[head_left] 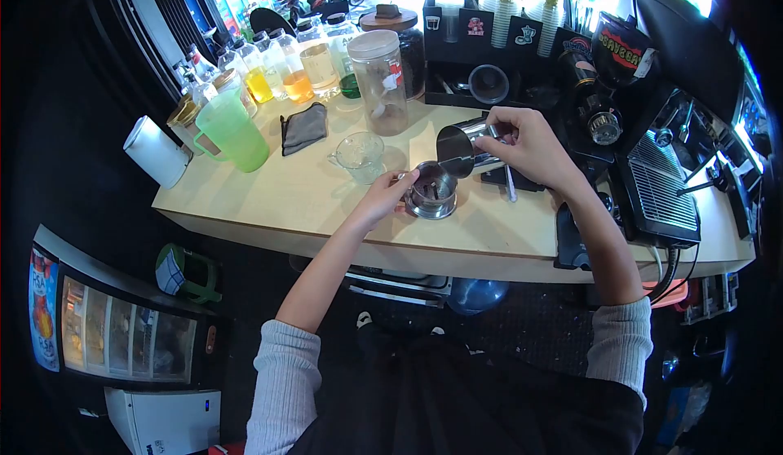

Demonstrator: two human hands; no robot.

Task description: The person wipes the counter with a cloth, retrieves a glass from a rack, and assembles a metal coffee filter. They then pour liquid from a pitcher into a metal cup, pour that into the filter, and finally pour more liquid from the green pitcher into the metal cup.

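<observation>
My right hand (522, 147) grips a steel milk pitcher (458, 152), tipped to the left with its mouth over a small metal cup with a wide flanged base (431, 202). A thin stream shows at the pitcher's lip, and the cup is dark inside. My left hand (385, 197) pinches the left side of the cup's rim with thumb and fingers. Just behind that hand stands a clear glass measuring jug (360, 158). A thin pale-handled tool (511, 184) lies under the right hand, at the edge of a dark flat object (526, 179).
A green plastic pitcher (234, 133), a grey cloth (305, 128) and a clear lidded canister (380, 88) stand or lie on the wooden counter (285, 202). Several bottles (292, 70) line the back left. An espresso machine (661, 186) and a grinder (599, 88) occupy the right.
</observation>
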